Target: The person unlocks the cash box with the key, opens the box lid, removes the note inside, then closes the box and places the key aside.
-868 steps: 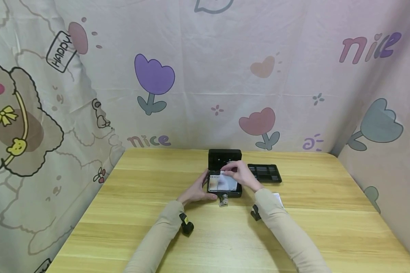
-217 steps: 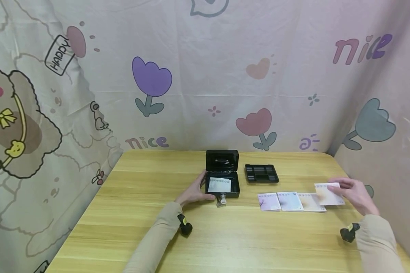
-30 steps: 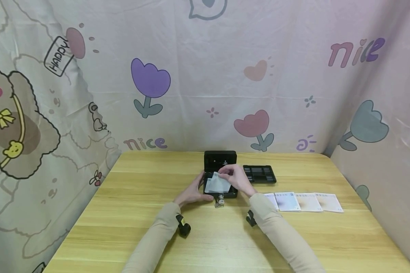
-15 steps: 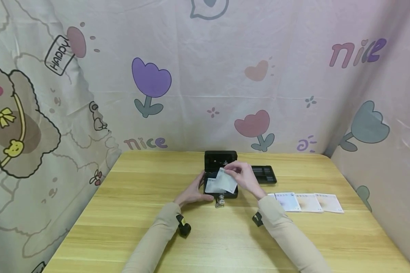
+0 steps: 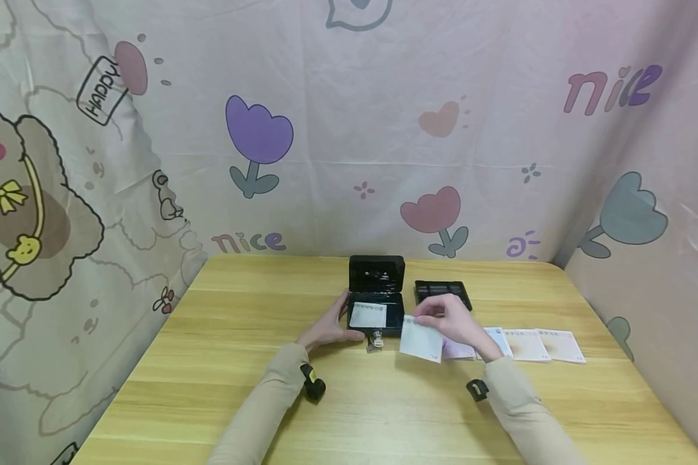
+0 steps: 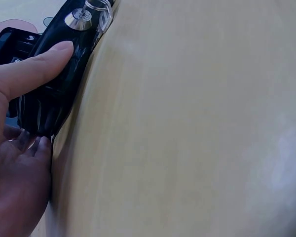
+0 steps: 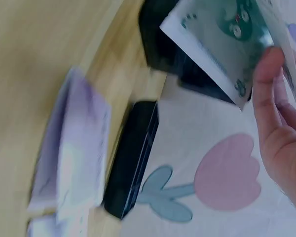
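By the box's (image 5: 394,313) front right corner, right hand (image 5: 456,323) pinches a green note (image 5: 421,341). Change: a moment ago that note was over the open box; now it is off to the side. Left hand (image 5: 328,326) as before, gripping the box's left side, thumb on its front. Pale note (image 5: 368,315) lies inside; cannot tell if more sit beneath. Laid notes (image 5: 526,345) in a row, well right of the box. My reading: one more out, sorting incomplete.

Pale creased cloth backdrop (image 5: 349,90), purple tulip print (image 5: 260,132), pink tulip print (image 5: 433,213), "nice" lettering (image 5: 613,93), yellowish wood-grain table (image 5: 378,413) below
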`<state>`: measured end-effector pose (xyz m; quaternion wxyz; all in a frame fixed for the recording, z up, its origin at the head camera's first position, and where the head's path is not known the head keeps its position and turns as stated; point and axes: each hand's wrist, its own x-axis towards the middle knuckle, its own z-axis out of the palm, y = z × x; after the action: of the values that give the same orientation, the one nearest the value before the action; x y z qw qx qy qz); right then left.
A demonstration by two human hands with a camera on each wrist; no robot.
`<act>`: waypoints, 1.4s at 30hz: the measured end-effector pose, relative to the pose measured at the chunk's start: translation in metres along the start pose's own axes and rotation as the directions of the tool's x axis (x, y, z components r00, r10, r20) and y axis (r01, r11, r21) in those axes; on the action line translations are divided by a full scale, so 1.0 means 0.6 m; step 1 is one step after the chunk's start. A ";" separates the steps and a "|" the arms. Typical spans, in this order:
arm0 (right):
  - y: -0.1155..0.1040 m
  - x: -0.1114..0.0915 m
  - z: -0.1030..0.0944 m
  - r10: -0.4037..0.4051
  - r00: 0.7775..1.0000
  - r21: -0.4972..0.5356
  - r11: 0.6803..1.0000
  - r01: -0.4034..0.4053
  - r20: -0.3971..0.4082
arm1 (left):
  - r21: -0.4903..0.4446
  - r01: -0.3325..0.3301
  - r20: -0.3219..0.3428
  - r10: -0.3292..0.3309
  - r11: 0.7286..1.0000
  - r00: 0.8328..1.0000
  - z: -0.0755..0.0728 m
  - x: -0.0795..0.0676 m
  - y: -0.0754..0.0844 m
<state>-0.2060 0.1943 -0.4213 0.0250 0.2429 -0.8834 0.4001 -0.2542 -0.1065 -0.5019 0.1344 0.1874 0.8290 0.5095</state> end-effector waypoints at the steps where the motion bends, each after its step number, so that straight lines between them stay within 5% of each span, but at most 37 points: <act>1: 0.005 -0.006 -0.005 0.005 1.000 -0.011 1.000 -0.004 0.024 | -0.004 0.001 0.000 -0.001 1.000 1.000 0.000 0.000 0.000; 16: 0.063 -0.083 -0.047 0.014 0.961 0.079 0.996 -0.037 0.275 | 0.014 0.010 0.014 -0.010 1.000 1.000 -0.001 -0.002 0.002; 32: 0.086 -0.118 -0.043 0.112 0.947 0.101 0.984 -0.149 0.302 | 0.010 0.003 0.023 -0.003 1.000 1.000 -0.004 0.000 -0.003; 42: 0.087 -0.119 -0.034 0.074 0.955 -0.019 0.997 -0.072 0.286 | -0.002 0.002 0.020 -0.002 1.000 1.000 -0.003 0.000 -0.003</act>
<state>-0.1695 0.2672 -0.4608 -0.1170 0.2655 -0.8876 0.3578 -0.2553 -0.1085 -0.5026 0.1434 0.1916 0.8271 0.5085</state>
